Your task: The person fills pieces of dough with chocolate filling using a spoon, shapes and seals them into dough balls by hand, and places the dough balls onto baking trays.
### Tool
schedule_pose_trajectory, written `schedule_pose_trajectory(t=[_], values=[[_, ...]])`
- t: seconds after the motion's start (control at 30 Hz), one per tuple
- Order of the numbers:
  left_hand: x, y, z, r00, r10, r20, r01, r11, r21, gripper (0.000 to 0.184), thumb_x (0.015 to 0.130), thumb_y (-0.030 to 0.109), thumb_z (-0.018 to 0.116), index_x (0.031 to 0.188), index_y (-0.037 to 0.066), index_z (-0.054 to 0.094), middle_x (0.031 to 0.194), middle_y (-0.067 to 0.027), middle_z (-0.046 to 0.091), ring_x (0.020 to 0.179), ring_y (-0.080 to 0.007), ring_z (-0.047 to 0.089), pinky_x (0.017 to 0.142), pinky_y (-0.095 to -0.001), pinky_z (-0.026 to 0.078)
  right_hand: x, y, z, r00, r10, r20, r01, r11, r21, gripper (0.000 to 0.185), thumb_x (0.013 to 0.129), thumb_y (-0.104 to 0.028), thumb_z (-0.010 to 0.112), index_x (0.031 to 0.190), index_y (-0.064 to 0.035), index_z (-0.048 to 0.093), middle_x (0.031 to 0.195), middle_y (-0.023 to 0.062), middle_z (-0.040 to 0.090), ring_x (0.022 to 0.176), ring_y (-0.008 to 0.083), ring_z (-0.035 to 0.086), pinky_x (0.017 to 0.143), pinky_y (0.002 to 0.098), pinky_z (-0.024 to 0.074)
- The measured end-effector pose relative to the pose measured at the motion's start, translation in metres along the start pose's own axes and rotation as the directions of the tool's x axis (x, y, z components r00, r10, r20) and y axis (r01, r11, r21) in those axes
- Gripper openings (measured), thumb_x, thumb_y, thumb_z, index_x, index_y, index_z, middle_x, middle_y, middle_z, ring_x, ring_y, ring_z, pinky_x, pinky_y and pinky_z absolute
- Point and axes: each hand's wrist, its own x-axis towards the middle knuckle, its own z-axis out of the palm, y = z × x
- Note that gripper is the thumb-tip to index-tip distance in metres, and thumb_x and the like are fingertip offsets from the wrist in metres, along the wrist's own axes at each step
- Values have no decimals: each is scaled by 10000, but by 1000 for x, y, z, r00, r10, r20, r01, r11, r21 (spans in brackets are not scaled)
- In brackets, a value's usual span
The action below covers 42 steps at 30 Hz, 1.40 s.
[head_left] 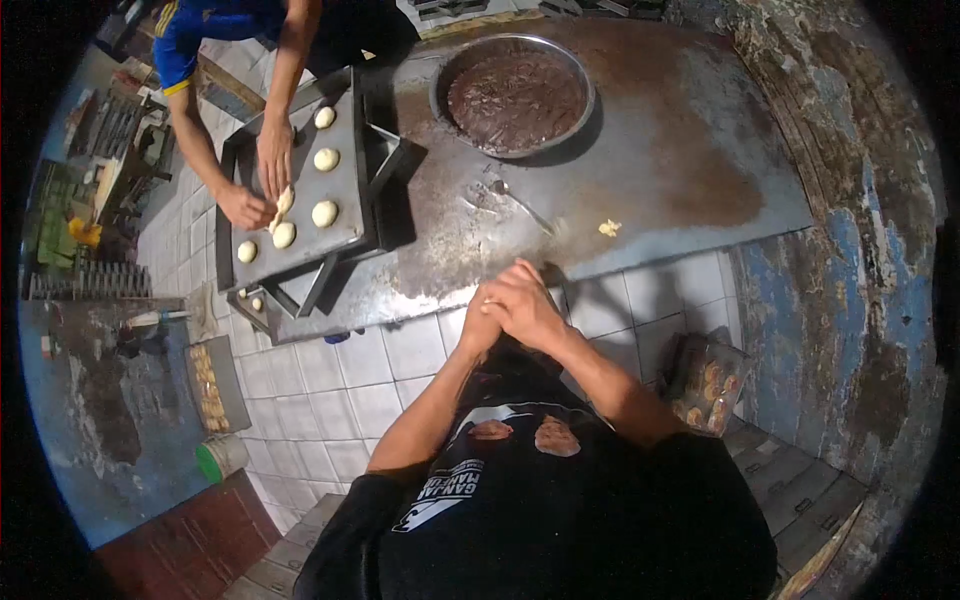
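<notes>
Read white capitals on the black shirt [640, 530], seemingly GANJA and MAHFU, with the endings lost in the folds; could not make out the smaller lettering alongside. Noted a white peaked shape [428, 513] next to the words, and two reddish-brown printed patches [556, 437] on the chest.

Saw the right hand [527, 312] closed over the left hand [482, 328], in front of the near edge of the metal table [660, 150]. Could not tell how the left fingers lay underneath, nor whether to count anything as held inside the clasp.

Saw the spoon [499, 187] lying on the tabletop just beyond the clasp, apart from both hands, and a yellowish dough scrap [609, 228] off to the right. Farther back, noted a wide metal bowl [515, 42] of dark brown filling [515, 100]. To the left, saw a tray [350, 185] bearing pale dough balls [325, 159], and a co-worker's hands [275, 155], below a blue sleeve [177, 55] trimmed in yellow, touching a strip of dough [283, 205].
</notes>
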Motion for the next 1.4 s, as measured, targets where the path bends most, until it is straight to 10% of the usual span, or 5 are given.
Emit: schedule_pose_trajectory(t=[0.1, 0.73, 1.0, 1.13, 1.4], values=[[33, 56, -11, 978, -199, 57, 205, 888, -412, 475, 899, -14, 653, 1361, 40, 556, 1245, -60, 653, 1146, -140, 610, 972, -294, 495, 51, 53, -7, 800, 600, -13, -546, 736, 401, 134, 925, -113, 627, 997, -38, 712, 970, 161, 695, 1005, 361, 644, 884, 446, 521], [243, 164, -156, 974, 77, -213, -113, 980, -164, 516, 837, -25, 789, 1302, 39, 575, 1166, -42, 657, 1072, -113, 630, 961, -269, 506, 300, 196, 27, 747, 639, 182, -595, 766, -243, 236, 924, -195, 553, 988, -42, 721, 939, 300, 662, 909, 519, 637, 840, 585, 506], [272, 147, -148, 930, 163, -329, -147, 986, 73, 524, 874, 58, 782, 1314, 20, 499, 1154, -116, 681, 1068, -182, 659, 933, -310, 521, 287, 164, -40, 620, 535, 574, -748, 182, 638, 217, 995, -156, 608, 1082, 17, 707, 689, -40, 552, 525, 5, 397, 456, 202, 299], [274, 166, -122, 882, 277, -382, -226, 959, 174, 507, 863, 134, 783, 1269, 25, 501, 1107, -228, 691, 1003, -311, 713, 852, -395, 554, 245, 119, -9, 984, 31, -174, -58, 986, -154, 283, 965, -138, 633, 1210, -4, 680, 763, 116, 638, 615, 238, 647, 533, 345, 504], [217, 107, -103, 875, 160, -457, -73, 977, 202, 355, 856, 56, 694, 1188, 54, 568, 1045, -138, 694, 969, -311, 688, 814, -400, 528, 108, 95, -26, 940, 281, 192, -218, 931, -293, 311, 972, -129, 604, 1264, -27, 634, 957, 191, 669, 764, 352, 712, 663, 427, 587]])
